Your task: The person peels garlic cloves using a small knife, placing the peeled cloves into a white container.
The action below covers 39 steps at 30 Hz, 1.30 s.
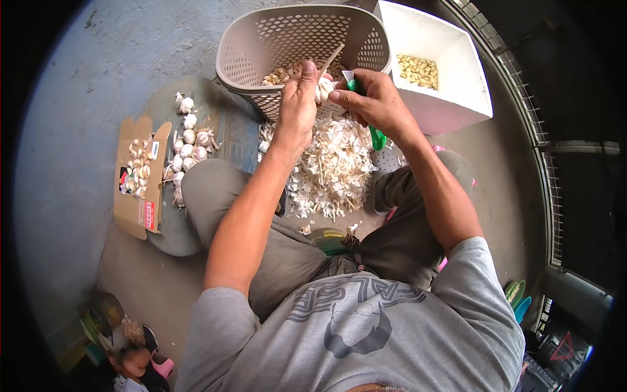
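Over the near rim of the perforated basket (251, 83), my left hand (299, 108) is closed around a garlic bulb (322, 90), whose dry stalk points up and to the right. My right hand (377, 101) grips a small green-handled knife (378, 138); a short pale blade shows above the fingers. The right thumb presses against the bulb's right side. Loose garlic cloves (277, 76) lie inside the basket. Below both hands, a heap of papery garlic skins (333, 166) covers the floor between my legs.
Several whole garlic bulbs (188, 137) sit on a worn board to the left, beside an opened cardboard box (147, 202) holding cloves. At the upper right, a white foam box (450, 72) contains peeled cloves (418, 72). Wire mesh (555, 196) runs along the right.
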Each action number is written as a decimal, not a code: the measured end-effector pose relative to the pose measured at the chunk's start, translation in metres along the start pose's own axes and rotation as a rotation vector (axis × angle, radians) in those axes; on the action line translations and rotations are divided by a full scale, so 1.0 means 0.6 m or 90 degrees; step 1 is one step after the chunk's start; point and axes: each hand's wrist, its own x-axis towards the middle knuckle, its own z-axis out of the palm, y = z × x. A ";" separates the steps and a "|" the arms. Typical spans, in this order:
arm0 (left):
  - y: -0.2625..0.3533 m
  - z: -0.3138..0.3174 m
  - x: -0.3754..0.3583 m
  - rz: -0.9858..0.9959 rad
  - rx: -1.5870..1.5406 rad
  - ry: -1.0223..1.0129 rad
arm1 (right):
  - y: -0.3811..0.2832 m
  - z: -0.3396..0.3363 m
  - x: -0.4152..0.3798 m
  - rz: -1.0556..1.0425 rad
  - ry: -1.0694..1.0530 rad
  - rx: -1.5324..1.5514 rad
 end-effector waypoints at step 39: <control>-0.005 -0.006 -0.012 -0.080 -0.120 -0.072 | 0.006 -0.003 0.004 -0.033 0.041 -0.016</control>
